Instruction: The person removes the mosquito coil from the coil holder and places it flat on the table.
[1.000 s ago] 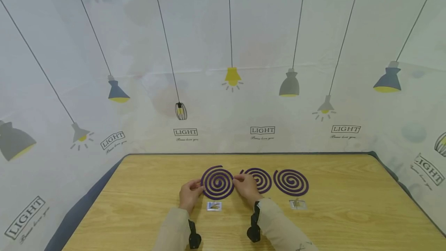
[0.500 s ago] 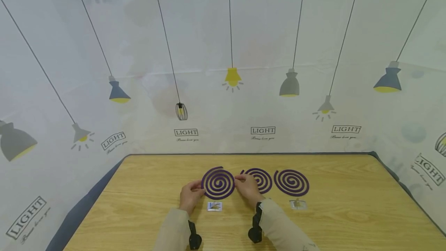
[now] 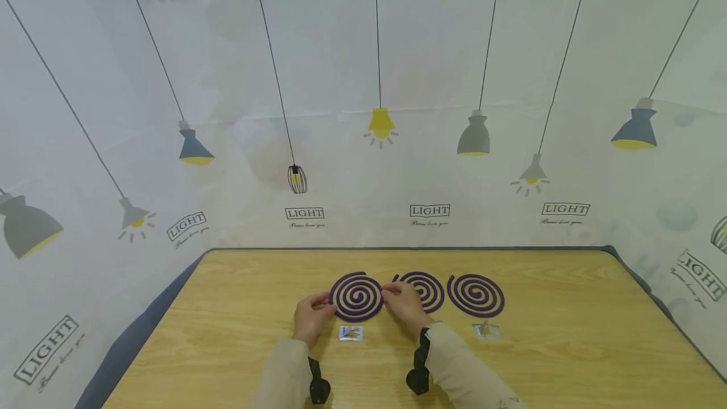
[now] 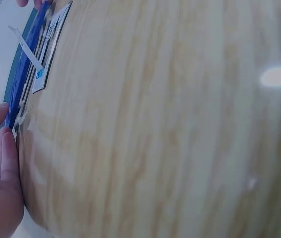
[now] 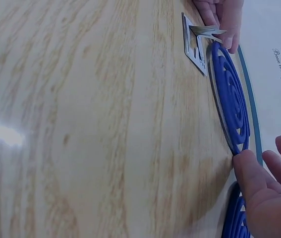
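In the head view a purple spiral mosquito coil (image 3: 359,297), the leftmost in a row, lies between my two hands. The left hand (image 3: 312,319) pinches its left edge between thumb and fingers. From the other side the right hand (image 3: 406,305) holds its right edge at the fingertips. Seen edge-on in the right wrist view, the same coil (image 5: 234,99) looks blue and lies low over the table. Just in front of it sits a small metal coil stand (image 3: 350,333) with a raised prong. Behind the right hand, a second mosquito coil (image 3: 421,292) is partly covered.
A third mosquito coil (image 3: 476,295) lies at the right end of the row, with another metal stand (image 3: 486,331) in front of it. The wooden table (image 3: 568,346) meets a pale backdrop printed with lamps (image 3: 474,134) along its far edge.
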A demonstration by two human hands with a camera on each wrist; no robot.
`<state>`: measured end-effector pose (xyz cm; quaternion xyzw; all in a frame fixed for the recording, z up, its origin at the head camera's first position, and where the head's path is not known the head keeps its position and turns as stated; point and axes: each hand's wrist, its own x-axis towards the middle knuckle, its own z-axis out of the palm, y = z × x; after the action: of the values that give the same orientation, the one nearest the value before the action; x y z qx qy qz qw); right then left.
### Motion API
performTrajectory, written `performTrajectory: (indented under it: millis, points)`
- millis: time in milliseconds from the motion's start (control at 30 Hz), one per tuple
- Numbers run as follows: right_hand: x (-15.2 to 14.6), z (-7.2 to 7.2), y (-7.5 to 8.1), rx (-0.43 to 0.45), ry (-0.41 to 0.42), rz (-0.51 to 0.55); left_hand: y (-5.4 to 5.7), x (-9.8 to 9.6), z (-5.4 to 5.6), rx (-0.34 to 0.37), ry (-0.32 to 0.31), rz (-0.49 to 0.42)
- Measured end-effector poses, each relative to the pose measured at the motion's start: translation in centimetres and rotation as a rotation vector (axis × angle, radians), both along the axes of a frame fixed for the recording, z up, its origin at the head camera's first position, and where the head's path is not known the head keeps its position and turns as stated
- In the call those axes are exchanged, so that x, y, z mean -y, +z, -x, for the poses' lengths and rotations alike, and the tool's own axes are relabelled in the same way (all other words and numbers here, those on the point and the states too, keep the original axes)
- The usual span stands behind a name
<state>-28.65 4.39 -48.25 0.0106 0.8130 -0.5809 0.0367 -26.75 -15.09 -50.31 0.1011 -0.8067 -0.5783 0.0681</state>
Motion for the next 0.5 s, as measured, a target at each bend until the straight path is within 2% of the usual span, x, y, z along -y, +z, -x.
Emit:
performTrajectory:
  millis: [200, 367, 500]
  points:
    - [0.09, 0.07, -0.16, 0.005, 0.005, 0.046, -0.06, 0.29, -0.03, -0.027, -0.011, -0.08]
    - [-0.01, -0.03, -0.22, 0.001, 0.028, 0.072, 0.23, 0.62, -0.04, 0.011, -0.018, -0.177]
    - [-0.3, -0.15, 0.24, 0.027, 0.06, 0.169, 0.69, 0.68, 0.22, 0.039, -0.05, -0.232]
